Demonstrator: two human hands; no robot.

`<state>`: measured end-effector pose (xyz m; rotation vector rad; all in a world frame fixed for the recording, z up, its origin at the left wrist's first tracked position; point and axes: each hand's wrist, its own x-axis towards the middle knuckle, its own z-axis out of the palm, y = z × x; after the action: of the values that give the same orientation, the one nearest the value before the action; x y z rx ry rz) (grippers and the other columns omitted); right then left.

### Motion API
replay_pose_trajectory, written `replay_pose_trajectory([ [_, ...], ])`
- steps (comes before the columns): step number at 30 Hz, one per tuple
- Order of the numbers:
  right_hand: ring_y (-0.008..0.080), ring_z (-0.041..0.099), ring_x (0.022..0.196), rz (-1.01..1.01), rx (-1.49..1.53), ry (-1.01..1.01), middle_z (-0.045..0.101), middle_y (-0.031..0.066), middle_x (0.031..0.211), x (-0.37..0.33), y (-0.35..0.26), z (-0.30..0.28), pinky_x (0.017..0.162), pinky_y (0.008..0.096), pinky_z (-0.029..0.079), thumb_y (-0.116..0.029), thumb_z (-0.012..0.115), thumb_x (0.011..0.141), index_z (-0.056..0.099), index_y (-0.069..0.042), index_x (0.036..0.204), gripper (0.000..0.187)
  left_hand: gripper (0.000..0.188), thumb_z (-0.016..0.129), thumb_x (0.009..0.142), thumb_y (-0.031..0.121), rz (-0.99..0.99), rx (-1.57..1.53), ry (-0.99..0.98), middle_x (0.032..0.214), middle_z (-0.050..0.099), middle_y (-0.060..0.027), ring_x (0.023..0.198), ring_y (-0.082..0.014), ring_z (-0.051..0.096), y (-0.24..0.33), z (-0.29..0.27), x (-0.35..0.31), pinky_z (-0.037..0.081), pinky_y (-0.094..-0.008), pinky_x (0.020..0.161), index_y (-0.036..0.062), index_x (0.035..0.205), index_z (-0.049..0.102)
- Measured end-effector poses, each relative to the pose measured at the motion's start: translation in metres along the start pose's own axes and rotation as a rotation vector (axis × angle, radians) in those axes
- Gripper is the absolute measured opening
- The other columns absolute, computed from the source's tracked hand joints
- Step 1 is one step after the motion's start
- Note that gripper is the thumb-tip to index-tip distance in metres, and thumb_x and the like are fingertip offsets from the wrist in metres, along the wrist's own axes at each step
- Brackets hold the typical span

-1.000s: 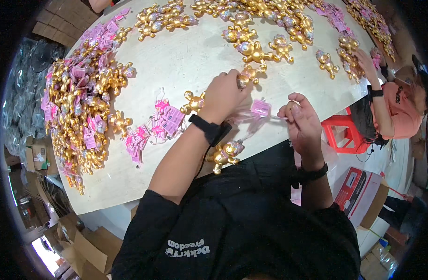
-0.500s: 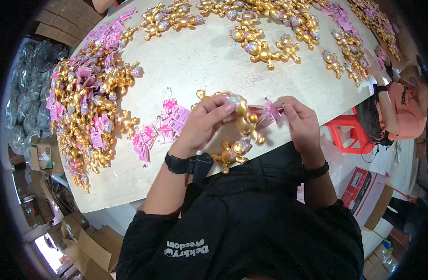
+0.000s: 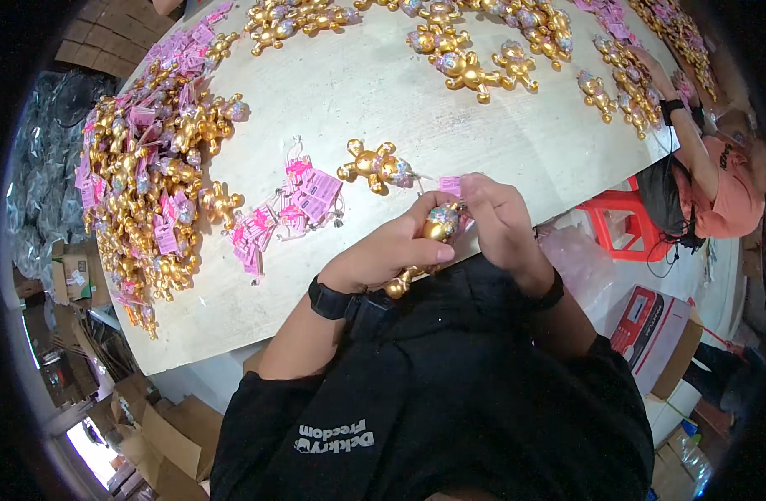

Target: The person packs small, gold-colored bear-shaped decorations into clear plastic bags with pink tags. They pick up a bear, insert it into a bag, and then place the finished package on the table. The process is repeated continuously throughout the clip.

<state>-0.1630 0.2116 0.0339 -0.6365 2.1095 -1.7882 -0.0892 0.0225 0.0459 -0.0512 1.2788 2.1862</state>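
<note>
Head view: my left hand (image 3: 383, 255) grips a gold bear charm (image 3: 433, 238) at the table edge (image 3: 257, 326); my right hand's fingertips (image 3: 475, 196) pinch its pink tag (image 3: 451, 185). Light, rigid, probably slick; best held by the body.

gold bear figures (image 3: 374, 165), pink tags (image 3: 303, 196), red stool (image 3: 618, 225).

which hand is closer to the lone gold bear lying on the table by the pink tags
Right. The right hand is just below and right of the gold bear; the left hand sits lower, nearer the body, gripping another bear figure.
</note>
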Motion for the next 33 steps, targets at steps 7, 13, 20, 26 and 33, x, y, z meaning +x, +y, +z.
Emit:
replay_pose_trajectory([
  [7,0.0114,0.051,0.063,0.126,-0.048,-0.143,0.061,0.0112,0.066,0.001,-0.016,-0.008,0.059,0.0332,0.044,-0.025,0.054,0.108,0.062,0.008,0.084,0.041,0.077,0.067,0.093,0.036,-0.084,0.041,-0.029,0.133,0.056,-0.0110,0.117,-0.0178,0.059,-0.004,0.001,-0.008,0.047,-0.0317,0.099,0.0018,0.152,0.032],
  [13,0.0094,0.059,0.069,0.276,0.109,-0.289,0.066,0.0066,0.070,-0.005,-0.018,-0.011,0.064,0.0302,0.051,-0.026,0.050,0.110,0.066,0.007,0.085,0.045,0.070,0.063,0.099,0.041,-0.151,0.025,-0.115,0.122,0.058,-0.0170,0.100,-0.0198,0.067,-0.003,-0.002,-0.011,0.056,-0.0314,0.082,-0.0016,0.146,0.034],
  [20,0.0259,0.067,0.077,0.072,-0.025,-0.515,0.069,0.0152,0.082,-0.014,-0.017,-0.017,0.074,0.0365,0.052,-0.023,0.046,0.110,0.066,0.005,0.092,0.040,0.060,0.055,0.105,0.038,-0.182,0.078,-0.185,0.116,0.058,-0.0118,0.105,-0.0210,0.065,0.004,-0.001,-0.028,0.058,-0.0357,0.090,-0.0006,0.146,0.036],
  [26,0.0407,0.060,0.086,-0.110,-0.196,-0.651,0.060,0.0187,0.087,-0.035,-0.031,-0.014,0.077,0.0460,0.047,-0.018,0.052,0.105,0.059,-0.001,0.097,0.020,0.043,0.047,0.109,0.029,-0.379,0.158,-0.224,0.112,0.058,-0.0079,0.101,-0.0157,0.063,0.016,0.002,-0.053,0.058,-0.0301,0.081,0.0043,0.144,0.043],
  [33,0.0346,0.056,0.082,-0.184,-0.324,-0.857,0.055,0.0143,0.084,-0.062,-0.034,-0.005,0.074,0.0451,0.046,-0.015,0.067,0.092,0.055,-0.004,0.092,0.016,0.048,0.048,0.109,0.036,-0.280,0.471,-0.356,0.104,0.053,-0.0068,0.095,-0.0161,0.054,-0.002,0.012,-0.082,0.051,-0.0332,0.084,0.0030,0.144,0.042],
])
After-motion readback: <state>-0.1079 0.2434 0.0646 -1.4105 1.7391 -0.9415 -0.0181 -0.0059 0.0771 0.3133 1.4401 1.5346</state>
